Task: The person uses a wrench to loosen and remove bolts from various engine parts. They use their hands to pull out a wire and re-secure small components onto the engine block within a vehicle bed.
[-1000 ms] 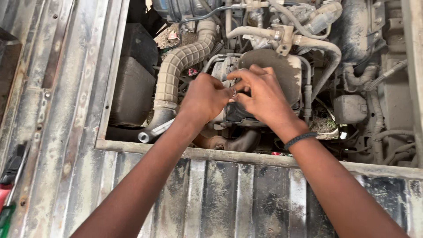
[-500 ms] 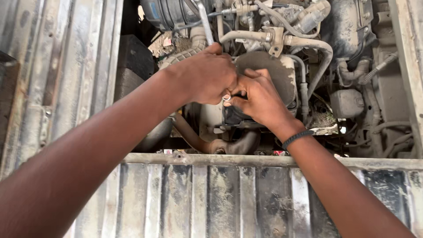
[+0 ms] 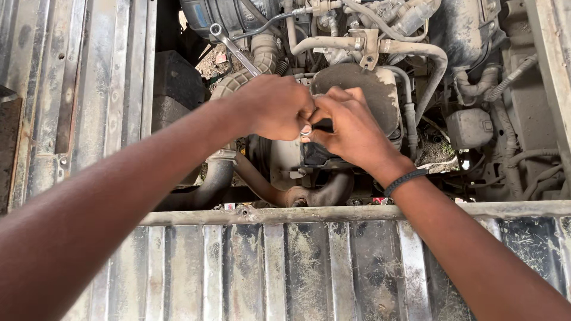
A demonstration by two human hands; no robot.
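Between our fingertips sits a small dark part point(image 3: 323, 125), low in the middle of the engine bay, just in front of the round dusty housing point(image 3: 363, 95); it is too hidden to tell what kind of part it is. Our left hand point(image 3: 276, 107) is curled shut with its fingertips pressed against that part, and our right hand point(image 3: 351, 134) meets it from the right, fingers pinched closed on the same spot, so the two hands touch each other. A dark band point(image 3: 405, 180) circles our right wrist. Just left of our left hand runs a ribbed hose point(image 3: 241, 80), and a metal wrench point(image 3: 233, 49) lies slanted on it, farther away. Below the hands a rusty pipe point(image 3: 267, 190) curves across. Nearest to us, the ribbed metal panel point(image 3: 297, 267) spans the whole width.
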